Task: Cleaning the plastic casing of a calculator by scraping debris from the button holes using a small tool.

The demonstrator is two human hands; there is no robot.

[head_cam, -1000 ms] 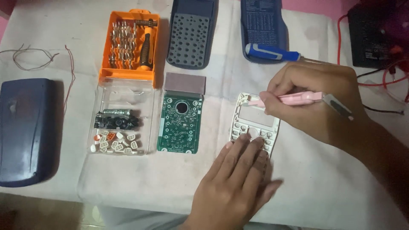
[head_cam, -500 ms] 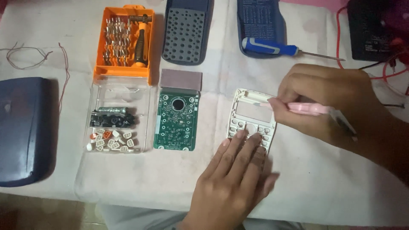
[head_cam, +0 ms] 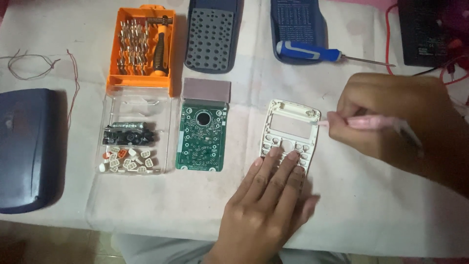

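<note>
A cream plastic calculator front shell (head_cam: 291,128) lies face down on the white cloth, with an open window and rows of key holes. My left hand (head_cam: 266,205) lies flat with its fingertips pressing the shell's lower half. My right hand (head_cam: 391,127) grips a thin pink tool (head_cam: 364,122) whose tip touches the shell's upper right edge. A green circuit board (head_cam: 202,137) with a grey display panel at its top lies just left of the shell.
A clear lid (head_cam: 131,142) holds small key caps and a dark part. Above it sits an orange bit set (head_cam: 144,46). A grey key mat (head_cam: 211,34), a blue-handled screwdriver (head_cam: 312,51), a dark blue case (head_cam: 24,146), thin wires (head_cam: 29,66) and a black box (head_cam: 430,29) surround these.
My right hand has moved rightward with the pink tool, from over the shell's window to its upper right edge. The left hand has stayed on the shell's lower half.
</note>
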